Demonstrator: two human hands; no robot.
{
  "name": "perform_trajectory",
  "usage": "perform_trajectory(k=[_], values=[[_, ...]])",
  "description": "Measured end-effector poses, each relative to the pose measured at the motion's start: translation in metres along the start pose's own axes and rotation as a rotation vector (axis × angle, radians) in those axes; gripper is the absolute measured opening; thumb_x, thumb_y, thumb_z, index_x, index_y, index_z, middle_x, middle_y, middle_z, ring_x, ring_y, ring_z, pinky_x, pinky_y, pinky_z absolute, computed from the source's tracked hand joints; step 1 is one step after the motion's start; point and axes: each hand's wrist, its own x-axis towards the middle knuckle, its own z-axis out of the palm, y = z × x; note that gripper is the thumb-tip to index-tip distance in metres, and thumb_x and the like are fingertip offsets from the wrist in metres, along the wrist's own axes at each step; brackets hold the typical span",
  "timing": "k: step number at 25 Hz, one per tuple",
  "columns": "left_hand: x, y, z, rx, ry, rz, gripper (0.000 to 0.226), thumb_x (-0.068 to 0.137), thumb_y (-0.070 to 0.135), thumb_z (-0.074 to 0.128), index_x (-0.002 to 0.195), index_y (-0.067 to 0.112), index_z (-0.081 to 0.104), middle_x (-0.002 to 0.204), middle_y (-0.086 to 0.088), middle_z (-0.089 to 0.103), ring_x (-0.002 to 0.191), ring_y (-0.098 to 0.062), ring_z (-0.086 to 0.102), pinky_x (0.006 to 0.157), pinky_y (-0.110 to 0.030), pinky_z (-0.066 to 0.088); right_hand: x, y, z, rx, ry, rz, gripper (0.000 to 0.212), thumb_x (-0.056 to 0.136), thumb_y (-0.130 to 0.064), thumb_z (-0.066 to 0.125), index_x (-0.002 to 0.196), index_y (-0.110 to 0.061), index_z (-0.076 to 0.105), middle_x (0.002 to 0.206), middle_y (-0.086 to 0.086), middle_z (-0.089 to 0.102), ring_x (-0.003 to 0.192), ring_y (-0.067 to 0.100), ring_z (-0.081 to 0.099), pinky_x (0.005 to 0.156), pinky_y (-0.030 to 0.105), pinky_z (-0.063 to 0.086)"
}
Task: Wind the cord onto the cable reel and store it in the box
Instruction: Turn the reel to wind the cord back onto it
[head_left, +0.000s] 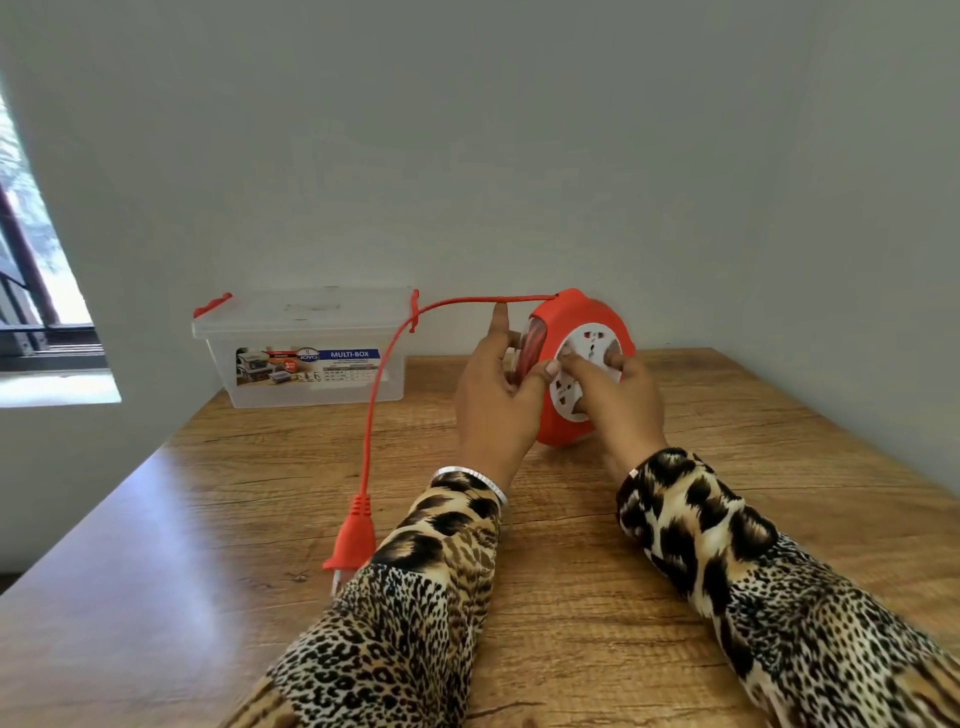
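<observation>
A round red cable reel (558, 421) with a white socket face stands on edge on the wooden table (571, 571). My left hand (496, 400) grips its left rim, thumb on the front, forefinger raised under the cord. My right hand (618, 395) pinches the white socket face. The red cord (382, 364) leaves the reel's top, runs left, then drops to its red plug (353, 543) lying on the table beside my left sleeve. A clear plastic box (306, 348) with red latches and its lid on stands at the back left.
A grey wall runs close behind the box and reel. A window is at the far left, beyond the table's left edge. Bare tabletop lies to the right of the reel and near my forearms.
</observation>
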Motion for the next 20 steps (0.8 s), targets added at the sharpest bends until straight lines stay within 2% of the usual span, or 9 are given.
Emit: perform_trajectory(k=[2, 4, 8, 10, 12, 14, 16, 18, 20], values=[[-0.004, 0.001, 0.004, 0.1, 0.0, 0.076, 0.081, 0.087, 0.028, 0.068, 0.153, 0.036, 0.021, 0.111, 0.015, 0.058, 0.096, -0.017, 0.065, 0.084, -0.047, 0.057, 0.002, -0.006, 0.0, 0.261, -0.046, 0.234, 0.054, 0.078, -0.046, 0.069, 0.121, -0.018, 0.057, 0.109, 0.004, 0.067, 0.082, 0.015, 0.066, 0.063, 0.03, 0.051], [-0.007, 0.001, 0.007, 0.178, -0.015, 0.142, 0.083, 0.087, 0.025, 0.067, 0.154, 0.037, 0.018, 0.113, 0.008, 0.059, 0.098, -0.016, 0.064, 0.085, -0.044, 0.056, 0.003, -0.01, -0.005, 0.358, -0.098, 0.385, 0.039, 0.081, -0.047, 0.064, 0.111, -0.024, 0.057, 0.093, 0.005, 0.068, 0.051, 0.008, 0.057, 0.041, 0.022, 0.039], [-0.005, -0.005, 0.005, 0.094, 0.01, 0.072, 0.081, 0.087, 0.02, 0.069, 0.153, 0.03, 0.024, 0.121, 0.007, 0.061, 0.103, -0.012, 0.065, 0.089, -0.041, 0.056, 0.003, -0.009, -0.011, 0.328, -0.211, 0.395, 0.031, 0.084, -0.048, 0.061, 0.105, -0.026, 0.057, 0.078, 0.006, 0.067, 0.044, 0.01, 0.042, 0.038, 0.02, 0.03], [0.0, -0.008, -0.004, -0.103, 0.015, -0.063, 0.069, 0.087, 0.014, 0.07, 0.148, 0.024, 0.038, 0.129, 0.003, 0.062, 0.112, -0.011, 0.063, 0.093, -0.033, 0.055, 0.0, -0.009, -0.007, 0.211, -0.221, 0.25, 0.032, 0.086, -0.041, 0.063, 0.107, -0.018, 0.06, 0.078, 0.006, 0.072, 0.045, 0.009, 0.053, 0.042, 0.021, 0.04], [0.006, -0.009, -0.016, -0.24, 0.042, -0.156, 0.057, 0.088, 0.006, 0.067, 0.141, 0.016, 0.049, 0.134, -0.003, 0.061, 0.117, -0.011, 0.061, 0.095, -0.026, 0.052, -0.005, -0.005, -0.001, -0.043, -0.177, 0.033, 0.04, 0.084, -0.039, 0.067, 0.109, -0.009, 0.061, 0.082, 0.005, 0.074, 0.067, 0.01, 0.068, 0.066, 0.03, 0.057], [0.012, -0.009, -0.026, -0.308, 0.064, -0.212, 0.05, 0.09, 0.002, 0.064, 0.138, 0.01, 0.051, 0.135, -0.006, 0.06, 0.118, -0.013, 0.06, 0.1, -0.031, 0.051, -0.011, 0.001, 0.002, -0.325, -0.104, -0.189, 0.046, 0.08, -0.04, 0.071, 0.11, -0.009, 0.055, 0.091, 0.001, 0.069, 0.082, 0.012, 0.065, 0.075, 0.033, 0.055], [0.016, -0.009, -0.032, -0.327, 0.078, -0.248, 0.048, 0.092, 0.003, 0.061, 0.139, 0.011, 0.051, 0.137, -0.006, 0.059, 0.12, -0.017, 0.059, 0.103, -0.039, 0.05, -0.016, -0.002, -0.001, -0.525, -0.052, -0.483, 0.033, 0.081, -0.034, 0.07, 0.103, -0.018, 0.051, 0.088, -0.006, 0.061, 0.078, 0.01, 0.059, 0.065, 0.025, 0.048], [0.019, -0.007, -0.036, -0.327, 0.084, -0.256, 0.047, 0.094, 0.005, 0.059, 0.14, 0.011, 0.05, 0.138, -0.007, 0.058, 0.123, -0.018, 0.058, 0.105, -0.042, 0.048, -0.016, -0.008, -0.005, -0.677, -0.044, -0.813, 0.022, 0.082, -0.021, 0.065, 0.102, -0.021, 0.056, 0.096, -0.004, 0.061, 0.089, 0.015, 0.057, 0.071, 0.028, 0.047], [0.019, -0.005, -0.038, -0.302, 0.06, -0.247, 0.046, 0.095, 0.006, 0.057, 0.14, 0.013, 0.049, 0.14, -0.004, 0.057, 0.126, -0.017, 0.056, 0.108, -0.041, 0.046, -0.014, -0.01, -0.006, -0.837, -0.1, -1.057, 0.035, 0.078, -0.007, 0.062, 0.108, -0.025, 0.063, 0.115, 0.002, 0.06, 0.105, 0.022, 0.052, 0.082, 0.038, 0.047]])
